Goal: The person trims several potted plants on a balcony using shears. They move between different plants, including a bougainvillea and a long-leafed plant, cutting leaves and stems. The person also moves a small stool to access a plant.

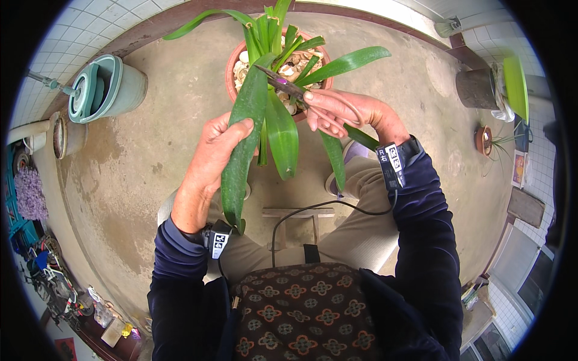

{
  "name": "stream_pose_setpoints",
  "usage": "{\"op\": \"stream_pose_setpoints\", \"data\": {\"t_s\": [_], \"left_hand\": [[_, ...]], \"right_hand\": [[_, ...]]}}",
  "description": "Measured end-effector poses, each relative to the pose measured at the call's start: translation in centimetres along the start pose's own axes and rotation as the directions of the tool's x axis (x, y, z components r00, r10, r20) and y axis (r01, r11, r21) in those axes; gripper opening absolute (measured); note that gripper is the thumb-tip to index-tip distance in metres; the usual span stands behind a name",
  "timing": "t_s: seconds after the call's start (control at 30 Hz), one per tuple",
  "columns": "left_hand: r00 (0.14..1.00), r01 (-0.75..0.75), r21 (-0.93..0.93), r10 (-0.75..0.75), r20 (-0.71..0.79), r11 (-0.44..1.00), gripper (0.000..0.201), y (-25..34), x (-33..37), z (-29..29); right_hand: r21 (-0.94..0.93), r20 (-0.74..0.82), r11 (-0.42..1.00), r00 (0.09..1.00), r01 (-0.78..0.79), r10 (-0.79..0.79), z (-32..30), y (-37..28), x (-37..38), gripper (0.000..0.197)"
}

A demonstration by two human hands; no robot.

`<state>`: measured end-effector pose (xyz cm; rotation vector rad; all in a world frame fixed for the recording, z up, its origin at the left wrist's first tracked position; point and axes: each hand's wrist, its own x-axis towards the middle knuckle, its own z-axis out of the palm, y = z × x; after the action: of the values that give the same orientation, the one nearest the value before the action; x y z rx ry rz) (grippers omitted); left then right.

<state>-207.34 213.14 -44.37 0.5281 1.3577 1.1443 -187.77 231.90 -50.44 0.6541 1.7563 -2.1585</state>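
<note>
A leafy plant [265, 36] with long strap leaves grows in a round terracotta-coloured pot [230, 75], its soil topped with pale shells or stones [241, 71]. Some leaf stubs at its centre have cut ends. My left hand [208, 147] grips a broad, long green leaf [247, 114], thumb on top, fingers mostly hidden beneath. In my right hand [361, 111] is a pair of scissors [289, 89] with large looped handles. Its dark blades lie against the upper part of that leaf; whether they have cut in, I cannot tell. Other leaves droop over the pot's near rim.
A small wooden stool [298, 213] stands between my legs. A black cable [331, 203] runs from my right wrist across my lap. At the left stands a grey-green bucket [129, 90]; at the right, a dark bin [475, 90] and a small potted plant [483, 141].
</note>
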Motion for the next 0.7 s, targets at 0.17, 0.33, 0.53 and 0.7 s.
{"op": "stream_pose_setpoints", "data": {"t_s": [0.17, 0.33, 0.53, 0.7], "left_hand": [[1.0, -0.006, 0.006, 0.006, -0.01, 1.0, 0.02, 0.1, -0.3, -0.2], [1.0, 0.02, 0.033, -0.019, -0.025, 0.999, 0.019, -0.1, -0.5, -0.4], [0.999, 0.035, 0.011, -0.034, -0.032, 0.999, 0.018, 0.1, -0.4, -0.2], [0.994, -0.009, -0.022, 0.007, -0.109, 1.0, 0.016, 0.2, -0.4, -0.4]], "right_hand": [[-0.06, 0.031, 0.998, 0.999, 0.018, -0.017, -0.1, 0.6, 0.1, 0.067], [0.004, 0.001, 0.997, 0.997, 0.078, -0.078, 0.2, 0.9, 0.4, 0.067], [-0.065, -0.002, 0.997, 0.999, 0.039, -0.039, 0.1, 0.8, 1.2, 0.059], [-0.034, -0.044, 0.999, 0.999, 0.013, -0.015, 0.1, 0.7, 1.2, 0.063]]}}
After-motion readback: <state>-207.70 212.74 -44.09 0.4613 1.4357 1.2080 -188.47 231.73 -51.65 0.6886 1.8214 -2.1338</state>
